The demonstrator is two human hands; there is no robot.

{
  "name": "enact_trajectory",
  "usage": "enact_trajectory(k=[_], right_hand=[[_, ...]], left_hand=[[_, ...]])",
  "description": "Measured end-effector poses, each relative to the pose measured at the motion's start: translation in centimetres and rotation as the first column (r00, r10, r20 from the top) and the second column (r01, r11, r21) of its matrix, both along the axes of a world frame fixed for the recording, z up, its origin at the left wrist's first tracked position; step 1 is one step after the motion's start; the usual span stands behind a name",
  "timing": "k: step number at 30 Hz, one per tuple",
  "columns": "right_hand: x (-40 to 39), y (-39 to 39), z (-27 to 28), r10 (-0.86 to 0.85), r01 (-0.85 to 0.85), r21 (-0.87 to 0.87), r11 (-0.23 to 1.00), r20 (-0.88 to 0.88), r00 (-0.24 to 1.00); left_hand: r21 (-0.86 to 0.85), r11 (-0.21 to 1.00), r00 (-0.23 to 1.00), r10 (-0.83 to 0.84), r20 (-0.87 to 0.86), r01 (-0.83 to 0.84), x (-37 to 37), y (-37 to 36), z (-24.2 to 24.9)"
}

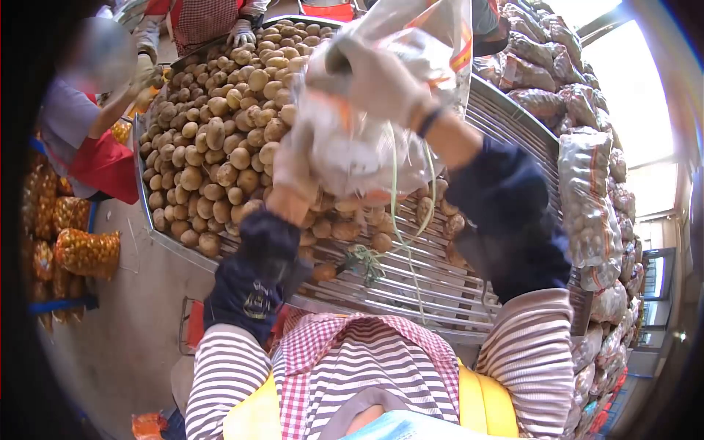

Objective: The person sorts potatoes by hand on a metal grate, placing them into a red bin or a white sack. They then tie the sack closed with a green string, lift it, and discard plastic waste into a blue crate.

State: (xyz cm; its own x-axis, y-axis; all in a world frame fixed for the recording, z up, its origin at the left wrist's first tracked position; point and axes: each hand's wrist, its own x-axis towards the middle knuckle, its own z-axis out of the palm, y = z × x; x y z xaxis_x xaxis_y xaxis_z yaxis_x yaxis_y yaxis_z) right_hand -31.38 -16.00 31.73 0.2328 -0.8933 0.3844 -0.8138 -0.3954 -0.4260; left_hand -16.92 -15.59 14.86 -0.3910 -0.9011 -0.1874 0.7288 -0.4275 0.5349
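Note:
A translucent white sack (370,158) with orange stripes hangs above the slatted metal sorting table, blurred by motion. My gloved right hand (381,84) is closed on its upper part. Lower down on its left side, my gloved left hand (297,158) grips the sack, with its fingertips partly hidden and smeared. Long pale green strings (400,213) dangle beside and below the sack. Under and left of it lies a large heap of potatoes (216,136). Near the table's front edge rests a tangle of green string (364,264).
The slatted table (455,293) has a raised metal rim (176,246). Filled sacks (587,191) are stacked along the right. Co-workers stand at the far side and left, one with a gloved hand (242,33) on the potatoes. Yellow-orange net bags (86,253) sit on a rack at left.

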Motion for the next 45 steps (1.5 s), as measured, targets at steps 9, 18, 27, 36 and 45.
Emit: enact_trajectory(k=[9, 18, 27, 36, 45], right_hand=[[-14.2, 24.2, -23.5, -0.807, 0.763, 0.295, 0.575, 0.362, 0.467], [-4.8, 24.8, -22.5, -0.468, -0.160, 0.599, 0.784, 0.741, 0.482], [-17.9, 47.7, -1.7, -0.277, 0.117, 0.258, 0.959, 0.939, 0.205], [-33.8, 70.9, -6.6, -0.994, 0.651, 0.753, -0.098, -0.037, -0.106], [-26.4, 44.2, -15.8, -0.764, 0.810, -0.063, 0.583, -0.381, 0.520]], left_hand=[[0.218, 0.976, 0.997, -0.018, 0.079, 0.000, -1.6, 4.4, -8.0], [0.250, 0.963, 0.969, -0.150, 0.195, 0.099, -2.4, 5.2, -11.6], [0.029, 0.992, 0.968, -0.122, 0.220, 0.119, -2.1, 6.4, -9.4], [-0.082, 0.982, 0.939, -0.138, 0.316, 0.172, -3.0, 6.9, -10.8], [-0.084, 0.984, 0.945, -0.124, 0.303, 0.157, -1.7, 9.4, -11.7]])
